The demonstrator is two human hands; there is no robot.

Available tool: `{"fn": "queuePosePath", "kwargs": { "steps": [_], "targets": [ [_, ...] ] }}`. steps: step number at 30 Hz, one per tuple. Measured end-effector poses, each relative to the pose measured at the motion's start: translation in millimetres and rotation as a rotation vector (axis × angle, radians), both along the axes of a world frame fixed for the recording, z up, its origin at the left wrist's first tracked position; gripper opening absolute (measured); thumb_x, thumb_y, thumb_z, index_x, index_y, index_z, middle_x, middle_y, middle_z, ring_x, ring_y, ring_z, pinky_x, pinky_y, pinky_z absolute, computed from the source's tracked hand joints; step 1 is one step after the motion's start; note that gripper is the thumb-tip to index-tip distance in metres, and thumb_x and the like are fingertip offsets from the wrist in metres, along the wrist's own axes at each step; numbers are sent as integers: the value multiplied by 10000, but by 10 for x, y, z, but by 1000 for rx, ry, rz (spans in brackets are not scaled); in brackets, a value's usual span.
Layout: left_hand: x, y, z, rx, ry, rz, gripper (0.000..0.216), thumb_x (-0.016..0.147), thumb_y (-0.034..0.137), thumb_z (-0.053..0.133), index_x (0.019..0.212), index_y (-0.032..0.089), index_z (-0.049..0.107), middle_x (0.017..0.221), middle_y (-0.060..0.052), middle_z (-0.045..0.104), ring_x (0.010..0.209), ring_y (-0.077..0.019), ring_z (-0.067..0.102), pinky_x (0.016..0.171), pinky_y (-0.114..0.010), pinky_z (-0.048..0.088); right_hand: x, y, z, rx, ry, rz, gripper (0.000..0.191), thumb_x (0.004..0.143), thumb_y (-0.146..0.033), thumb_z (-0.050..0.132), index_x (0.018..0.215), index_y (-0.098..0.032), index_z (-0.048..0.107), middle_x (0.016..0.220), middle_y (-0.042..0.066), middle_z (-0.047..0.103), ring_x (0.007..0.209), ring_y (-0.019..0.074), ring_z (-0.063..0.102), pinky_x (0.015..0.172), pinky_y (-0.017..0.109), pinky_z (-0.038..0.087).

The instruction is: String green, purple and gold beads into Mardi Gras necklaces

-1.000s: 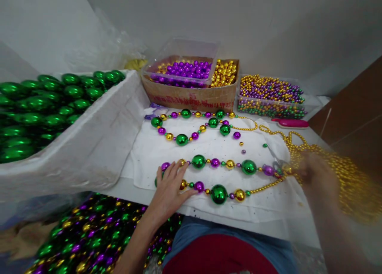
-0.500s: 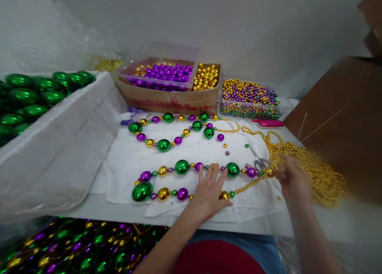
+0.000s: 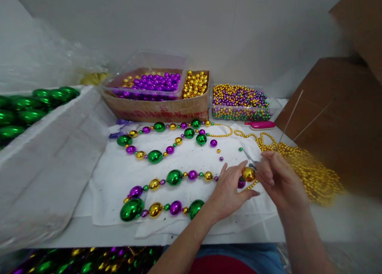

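A necklace of green, gold and purple beads (image 3: 174, 177) lies in a loop on the white cloth (image 3: 119, 182). At its right end is a large gold bead (image 3: 248, 174). My left hand (image 3: 228, 192) reaches over the strand from the left, its thumb and fingers spread around the part just beside that bead. My right hand (image 3: 282, 178) has its fingers curled and closed at the bead's right side, on the necklace's end; the exact grip point is hidden. Scissors (image 3: 252, 160) lie behind, partly covered by my hands.
A second bead necklace (image 3: 155, 156) lies farther back, beside several loose beads. Behind stand a cardboard box (image 3: 149, 111) with purple and gold beads and a clear tub (image 3: 238, 113) of small beads. Gold bead chains (image 3: 310, 170) heap at right. A white foam box (image 3: 59, 158) stands left.
My left hand has moved right, from the middle of the strand to near the large gold bead. The bead and my right hand have shifted left. The view has also shifted a little.
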State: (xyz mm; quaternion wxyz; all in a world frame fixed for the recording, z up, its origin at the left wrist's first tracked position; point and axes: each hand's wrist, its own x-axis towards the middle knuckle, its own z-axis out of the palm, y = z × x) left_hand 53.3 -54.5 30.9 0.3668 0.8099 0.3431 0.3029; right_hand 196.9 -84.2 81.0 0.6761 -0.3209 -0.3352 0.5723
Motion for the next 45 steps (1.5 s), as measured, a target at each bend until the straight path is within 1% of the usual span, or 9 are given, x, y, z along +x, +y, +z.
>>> {"fn": "queuePosePath", "kwargs": {
  "steps": [4,7,12,19,23,29,34,39,45],
  "targets": [
    [116,45,-11,-169,-203,1,609,765,388,691,1299,226,450,1117,-65,629,1000,-205,592,898,-340,449,106,25,-116,-29,3,-29,181,929,-297,501,958,-194,646,549,-43,427,469,67,343,428,173,291],
    [159,72,-76,-157,-207,-33,333,823,340,628,1118,193,577,1040,-55,624,958,-186,578,847,-295,444,154,40,-253,-54,-6,-64,153,899,-316,553,943,-203,647,574,-33,474,494,76,404,417,165,310],
    [191,92,-179,-98,-134,-67,263,838,263,590,1088,183,583,993,-50,601,929,-176,555,822,-278,430,153,83,-412,-62,-8,-195,132,842,-331,637,827,-200,632,683,6,575,601,100,508,402,145,340],
    [84,97,-263,0,117,-61,146,847,242,528,981,201,571,912,-19,570,842,-163,556,749,-262,424,399,20,-212,38,-34,-466,103,873,-254,595,790,-194,587,653,-24,480,576,80,457,389,131,305],
    [59,84,-300,42,176,-44,166,858,287,519,996,202,552,930,-24,567,842,-166,554,734,-261,418,486,-22,-74,-56,-18,-347,113,877,-251,596,779,-193,593,554,-71,297,441,57,236,352,137,206],
    [45,72,-248,-4,156,-109,288,859,367,537,1097,207,562,992,-43,589,886,-179,568,779,-275,440,413,-59,-30,-54,-77,-377,73,845,-292,627,843,-219,621,585,-55,333,486,76,283,376,146,238],
    [-14,516,-173,-79,154,-13,275,909,335,458,1119,207,582,1132,-69,574,1049,-198,547,951,-324,403,261,-36,-267,-218,-222,-239,229,816,-379,658,914,-172,667,523,-78,277,445,55,220,365,153,175],
    [9,1036,-392,-221,242,202,176,821,96,487,880,152,642,1079,-134,570,1139,-284,494,1039,-470,307,101,-58,-575,-373,-290,-137,359,774,-485,668,911,-153,672,499,-91,268,425,47,204,366,163,156],
    [-59,1145,-550,-549,-41,213,146,716,36,589,792,143,652,873,-68,612,981,-237,576,1002,-483,386,73,-219,-678,-458,-381,-88,474,746,-517,662,1035,-142,673,515,-78,316,435,59,246,382,173,177]
  ]
}}
